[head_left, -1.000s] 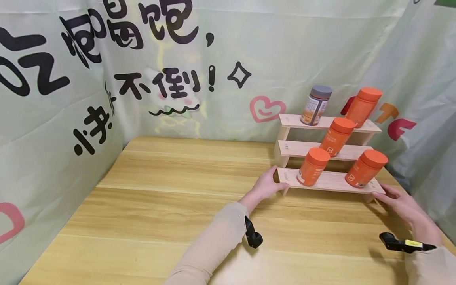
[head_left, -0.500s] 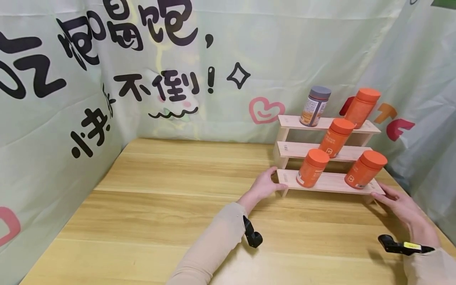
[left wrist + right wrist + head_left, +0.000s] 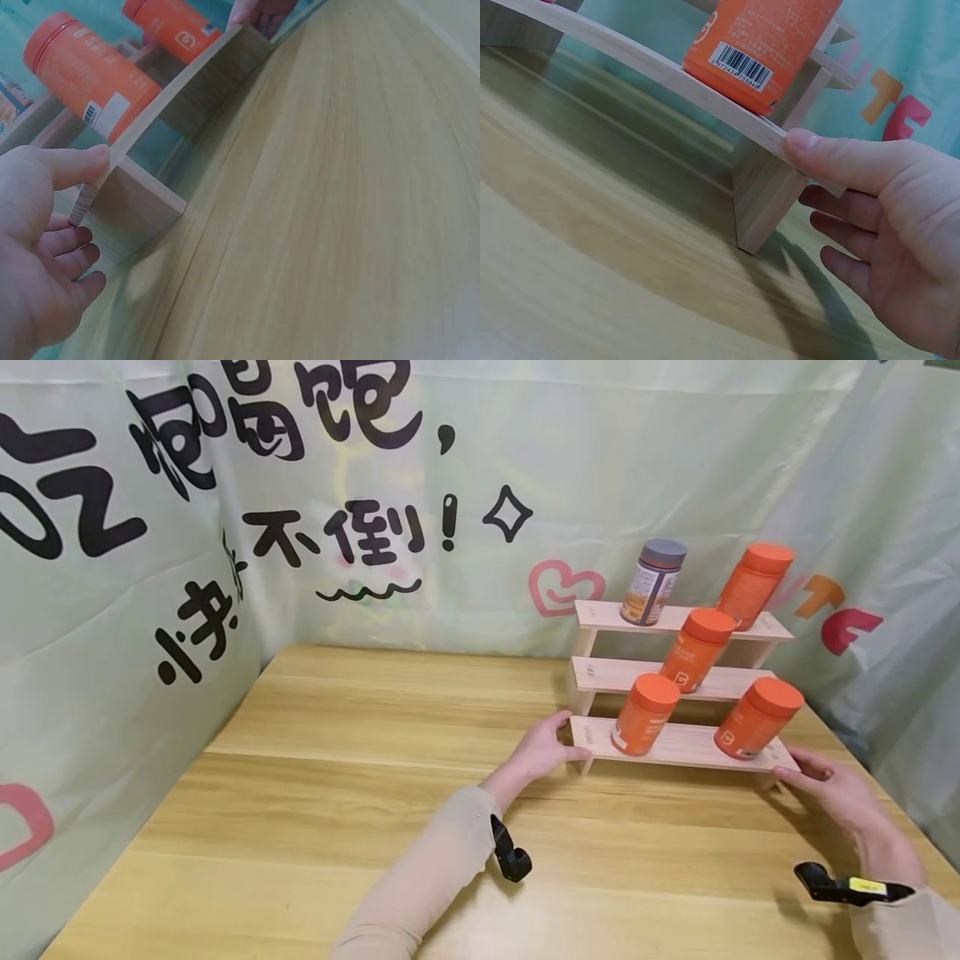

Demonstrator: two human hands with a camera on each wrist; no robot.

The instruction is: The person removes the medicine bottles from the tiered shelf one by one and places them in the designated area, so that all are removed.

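Pale matt wooden rack on a smooth wood-grain table, glossy plastic bottles

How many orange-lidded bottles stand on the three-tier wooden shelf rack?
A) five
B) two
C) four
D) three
C: four orange-lidded bottles stand on the three-tier wooden shelf rack, two on the bottom tier, one in the middle, one on top beside the grey-lidded bottle.
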